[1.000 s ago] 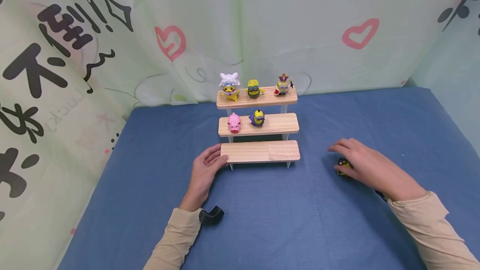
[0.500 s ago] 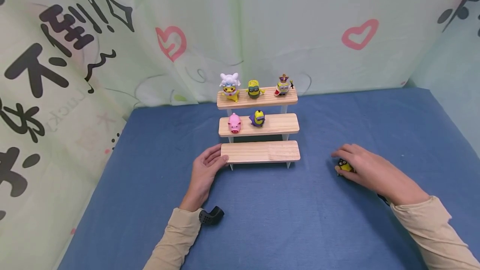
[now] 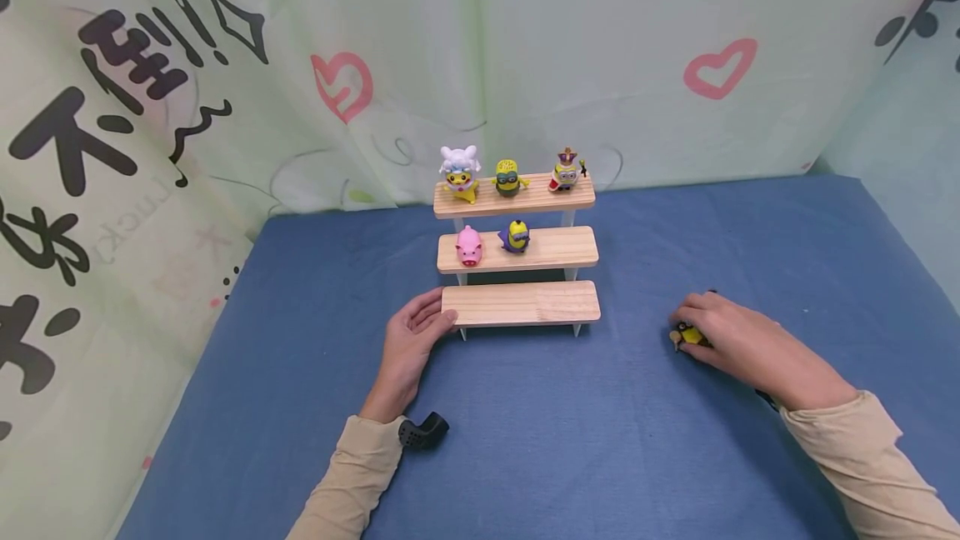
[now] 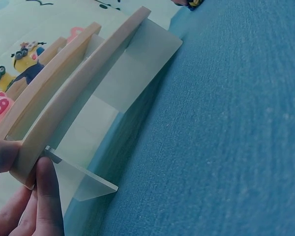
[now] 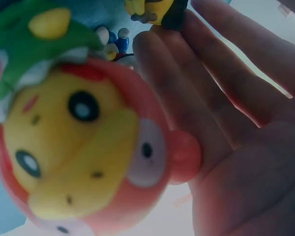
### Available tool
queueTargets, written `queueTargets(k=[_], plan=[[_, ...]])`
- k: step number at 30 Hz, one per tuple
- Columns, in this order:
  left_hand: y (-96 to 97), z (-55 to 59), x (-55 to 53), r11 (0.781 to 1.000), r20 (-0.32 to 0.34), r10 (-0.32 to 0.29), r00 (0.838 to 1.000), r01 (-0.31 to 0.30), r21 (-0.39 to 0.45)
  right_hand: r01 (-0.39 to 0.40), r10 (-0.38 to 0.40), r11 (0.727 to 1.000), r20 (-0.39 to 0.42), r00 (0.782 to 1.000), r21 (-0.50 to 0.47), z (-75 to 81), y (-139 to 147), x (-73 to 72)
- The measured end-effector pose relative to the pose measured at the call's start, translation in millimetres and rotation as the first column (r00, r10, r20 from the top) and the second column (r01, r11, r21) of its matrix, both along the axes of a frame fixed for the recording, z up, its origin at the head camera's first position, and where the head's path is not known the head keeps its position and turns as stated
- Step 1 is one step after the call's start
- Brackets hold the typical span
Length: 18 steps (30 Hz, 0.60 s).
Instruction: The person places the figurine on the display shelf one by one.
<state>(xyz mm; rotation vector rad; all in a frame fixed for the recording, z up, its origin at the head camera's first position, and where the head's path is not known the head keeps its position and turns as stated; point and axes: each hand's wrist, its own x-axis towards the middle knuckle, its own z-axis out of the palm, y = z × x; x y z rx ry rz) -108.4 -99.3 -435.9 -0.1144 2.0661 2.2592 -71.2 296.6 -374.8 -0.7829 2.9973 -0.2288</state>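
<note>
In the head view my left hand (image 3: 411,348) holds the left end of the bottom tier of a three-tier wooden display stand (image 3: 521,304). The left wrist view shows the thumb on top and fingers (image 4: 48,196) under the board. To the right, my right hand (image 3: 731,340) pinches a small yellow-and-black figurine (image 3: 692,335) low over the blue cloth; whether it touches the cloth I cannot tell. Large in the right wrist view is a duck-faced figurine (image 5: 78,142) with a green hat, close to the camera and hidden in the head view.
The top tier bears a white-hatted yellow figurine (image 3: 460,175), a green-and-yellow one (image 3: 507,178) and a crowned one (image 3: 566,171). A pink pig (image 3: 469,247) and a purple-caped figurine (image 3: 516,237) stand on the middle tier. A printed curtain (image 3: 600,48) hangs behind.
My right hand has shifted slightly right, and its fingers have closed in on the yellow-and-black figurine, which has turned a little. The left hand and the stand stay put.
</note>
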Motion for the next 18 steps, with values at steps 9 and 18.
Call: queueTargets(k=[9, 18], plan=[[0.1, 0.6, -0.3, 1.0, -0.002, 0.004, 1.0, -0.004, 0.006, -0.008, 0.008, 1.0, -0.008, 1.0, 0.012, 1.5, -0.6, -1.0], [0.3, 0.3, -0.1, 1.0, 0.002, 0.005, 1.0, -0.005, 0.005, -0.002, 0.002, 0.999, 0.024, 1.0, 0.033, 0.7, -3.8, -4.8]])
